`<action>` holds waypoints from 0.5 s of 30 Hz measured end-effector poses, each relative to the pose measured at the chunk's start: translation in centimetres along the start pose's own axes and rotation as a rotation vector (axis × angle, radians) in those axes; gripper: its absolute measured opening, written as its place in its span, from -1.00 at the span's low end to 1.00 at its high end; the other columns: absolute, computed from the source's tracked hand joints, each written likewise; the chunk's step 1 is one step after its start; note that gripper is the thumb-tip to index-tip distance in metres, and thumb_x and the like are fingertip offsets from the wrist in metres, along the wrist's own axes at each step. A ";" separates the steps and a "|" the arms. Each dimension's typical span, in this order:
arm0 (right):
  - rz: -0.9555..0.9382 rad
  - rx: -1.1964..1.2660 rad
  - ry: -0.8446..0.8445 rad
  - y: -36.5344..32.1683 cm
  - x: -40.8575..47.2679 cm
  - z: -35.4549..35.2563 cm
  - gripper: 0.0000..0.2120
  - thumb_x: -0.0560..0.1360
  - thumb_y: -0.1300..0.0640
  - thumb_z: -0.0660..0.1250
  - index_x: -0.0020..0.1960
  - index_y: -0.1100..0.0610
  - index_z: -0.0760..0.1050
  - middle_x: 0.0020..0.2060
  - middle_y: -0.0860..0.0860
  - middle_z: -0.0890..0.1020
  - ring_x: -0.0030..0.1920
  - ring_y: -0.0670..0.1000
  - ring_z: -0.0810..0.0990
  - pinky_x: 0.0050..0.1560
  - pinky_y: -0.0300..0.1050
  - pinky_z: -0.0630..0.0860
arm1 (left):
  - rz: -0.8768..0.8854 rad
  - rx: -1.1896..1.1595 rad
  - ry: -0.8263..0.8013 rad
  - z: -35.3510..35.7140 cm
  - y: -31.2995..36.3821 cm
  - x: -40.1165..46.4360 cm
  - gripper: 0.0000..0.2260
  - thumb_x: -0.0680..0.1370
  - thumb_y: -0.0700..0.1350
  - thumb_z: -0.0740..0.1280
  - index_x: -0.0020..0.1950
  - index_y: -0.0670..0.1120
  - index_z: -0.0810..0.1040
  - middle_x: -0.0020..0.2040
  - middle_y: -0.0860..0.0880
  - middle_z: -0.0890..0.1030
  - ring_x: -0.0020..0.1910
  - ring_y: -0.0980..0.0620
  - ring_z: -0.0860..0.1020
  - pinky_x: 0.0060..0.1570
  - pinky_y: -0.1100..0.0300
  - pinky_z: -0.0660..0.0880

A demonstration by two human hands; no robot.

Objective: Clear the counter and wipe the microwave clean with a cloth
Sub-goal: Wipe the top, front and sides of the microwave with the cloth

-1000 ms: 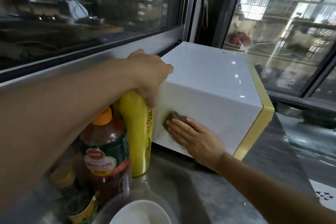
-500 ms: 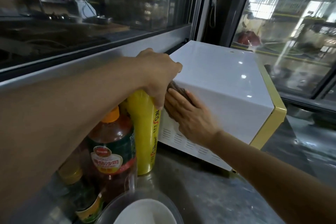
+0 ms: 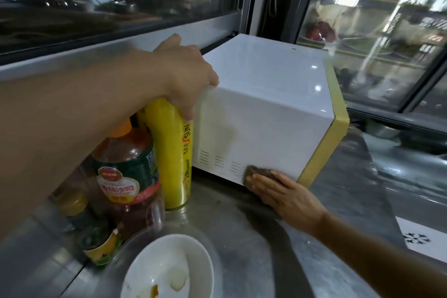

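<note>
A white microwave [image 3: 268, 94] with a yellow front frame stands on the steel counter [image 3: 242, 244] by the window. My left hand [image 3: 188, 80] grips its rear top corner, fingers curled over the edge. My right hand [image 3: 283, 191] presses a dark brown cloth [image 3: 256, 173] flat against the bottom of the microwave's side panel, beside the vent slots. A damp smear shows higher up on that panel.
Left of the microwave stand a tall yellow can [image 3: 174, 152], a ketchup bottle with an orange cap [image 3: 125, 172] and a small green bottle [image 3: 96, 239]. A white bowl [image 3: 167, 268] inside a glass bowl sits at the front. Window glass runs behind.
My right hand slid the cloth from the top edge of the side panel down to its bottom edge and rightward. My left hand kept its hold on the corner.
</note>
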State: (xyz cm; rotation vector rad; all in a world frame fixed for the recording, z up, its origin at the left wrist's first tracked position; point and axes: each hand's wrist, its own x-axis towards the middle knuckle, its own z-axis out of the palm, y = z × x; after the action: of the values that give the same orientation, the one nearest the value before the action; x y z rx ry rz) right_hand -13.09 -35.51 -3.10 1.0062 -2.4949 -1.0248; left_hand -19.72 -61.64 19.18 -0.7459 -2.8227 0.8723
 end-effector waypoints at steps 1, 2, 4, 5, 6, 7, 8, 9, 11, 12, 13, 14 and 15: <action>0.020 0.051 -0.025 0.1 -1.5 0.0 -0.19 0.14 -0.03 0.56 0.34 0.09 0.40 0.34 0.01 0.45 0.39 -0.02 0.29 0.50 0.05 0.03 | -0.004 0.017 0.006 0.0 0.2 -0.1 -0.24 0.26 0.31 0.44 0.39 0.17 0.29 0.24 0.02 0.50 0.31 -0.05 0.30 0.29 -0.13 0.16; 0.046 0.096 -0.035 0.1 -2.8 0.0 -0.15 0.11 -0.04 0.57 0.34 0.12 0.37 0.33 0.02 0.46 0.38 0.00 0.35 0.47 0.03 0.04 | -0.009 0.042 0.019 0.1 0.6 -0.2 -0.30 0.27 0.29 0.43 0.36 0.14 0.32 0.21 0.03 0.52 0.30 -0.05 0.30 0.30 -0.14 0.14; 0.117 0.189 -0.031 -0.3 -5.0 -0.2 -0.10 0.05 -0.01 0.59 0.32 0.15 0.36 0.29 0.06 0.50 0.32 0.04 0.46 0.45 0.05 0.20 | -0.023 0.111 0.074 0.3 1.6 -0.6 -0.42 0.34 0.22 0.38 0.31 0.09 0.36 0.17 0.06 0.52 0.28 -0.04 0.30 0.30 -0.15 0.12; 0.149 0.235 -0.024 -0.6 -5.8 -0.5 -0.11 0.01 0.02 0.60 0.30 0.15 0.40 0.26 0.07 0.53 0.28 0.05 0.50 0.39 0.05 0.30 | -0.033 0.143 0.105 0.4 2.2 -0.9 -0.46 0.37 0.20 0.34 0.30 0.07 0.36 0.17 0.07 0.52 0.29 -0.04 0.30 0.30 -0.14 0.12; 0.174 0.274 -0.019 -0.9 -6.5 -0.7 -0.14 -0.02 0.05 0.61 0.26 0.16 0.47 0.22 0.08 0.57 0.24 0.06 0.54 0.30 0.03 0.38 | -0.048 0.158 0.126 0.4 2.7 -1.1 -0.49 0.40 0.18 0.32 0.29 0.06 0.35 0.19 0.06 0.51 0.30 -0.04 0.29 0.30 -0.13 0.12; 0.193 0.305 -0.020 -1.1 -7.0 -1.0 -0.18 -0.04 0.05 0.62 0.20 0.15 0.53 0.19 0.09 0.59 0.21 0.07 0.57 0.23 0.02 0.43 | -0.065 0.151 0.136 0.5 3.3 -1.4 -0.49 0.42 0.18 0.30 0.31 0.04 0.33 0.21 0.04 0.50 0.32 -0.05 0.29 0.31 -0.13 0.11; 0.213 0.331 -0.022 -1.3 -7.5 -1.3 -0.23 -0.06 0.04 0.63 0.15 0.14 0.59 0.15 0.09 0.62 0.17 0.07 0.59 0.18 0.01 0.47 | -0.080 0.126 0.142 0.5 3.9 -1.7 -0.48 0.43 0.16 0.29 0.33 0.03 0.30 0.24 0.03 0.49 0.34 -0.06 0.28 0.32 -0.13 0.10; 0.245 0.357 -0.019 -1.3 -8.0 -1.9 -0.25 -0.07 0.03 0.64 0.11 0.14 0.62 0.12 0.09 0.64 0.14 0.07 0.61 0.14 0.00 0.51 | -0.090 0.090 0.151 0.6 4.6 -1.9 -0.48 0.43 0.14 0.29 0.35 0.02 0.29 0.25 0.01 0.47 0.35 -0.06 0.27 0.33 -0.14 0.09; 0.363 0.432 -0.012 -1.4 -9.1 -3.2 -0.26 -0.09 0.03 0.66 0.08 0.17 0.64 0.09 0.10 0.65 0.10 0.08 0.64 0.06 -0.02 0.57 | -0.084 0.010 0.196 0.6 6.0 -2.5 -0.48 0.42 0.09 0.31 0.33 0.00 0.29 0.25 0.01 0.46 0.36 -0.06 0.26 0.35 -0.16 0.07; 0.433 0.500 -0.009 -1.3 -9.8 -3.8 -0.26 -0.05 0.07 0.67 0.11 0.20 0.62 0.11 0.11 0.64 0.10 0.09 0.63 0.05 -0.05 0.57 | -0.072 -0.032 0.228 0.6 6.6 -2.8 -0.48 0.41 0.08 0.33 0.32 0.00 0.30 0.25 0.01 0.45 0.35 -0.05 0.26 0.35 -0.15 0.07; 0.501 0.608 -0.011 -1.3 -10.6 -4.3 -0.27 0.03 0.14 0.65 0.18 0.21 0.57 0.17 0.12 0.60 0.13 0.12 0.62 0.08 -0.07 0.56 | -0.060 -0.076 0.258 0.7 7.3 -3.1 -0.46 0.40 0.08 0.35 0.32 0.00 0.30 0.27 0.01 0.44 0.34 -0.05 0.27 0.34 -0.14 0.07; 0.562 0.728 -0.007 -1.2 -11.2 -4.5 -0.29 0.11 0.22 0.62 0.23 0.21 0.52 0.22 0.12 0.56 0.15 0.15 0.59 0.08 -0.08 0.54 | -0.046 -0.123 0.286 0.9 8.0 -3.4 -0.45 0.39 0.09 0.35 0.33 -0.01 0.29 0.28 0.01 0.42 0.34 -0.05 0.27 0.33 -0.12 0.07; 0.619 0.837 0.029 -1.0 -11.8 -4.6 -0.33 0.16 0.29 0.58 0.25 0.20 0.49 0.22 0.13 0.54 0.12 0.17 0.59 0.03 -0.07 0.54 | -0.033 -0.170 0.308 1.1 8.6 -3.7 -0.45 0.39 0.08 0.35 0.33 -0.01 0.30 0.28 0.01 0.42 0.33 -0.05 0.27 0.31 -0.10 0.07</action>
State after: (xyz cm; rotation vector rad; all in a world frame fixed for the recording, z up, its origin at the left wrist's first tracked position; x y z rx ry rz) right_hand -1.87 -30.28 -0.21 0.3083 -2.9327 0.2412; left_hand -13.03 -57.81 13.65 -0.7759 -2.6441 0.4685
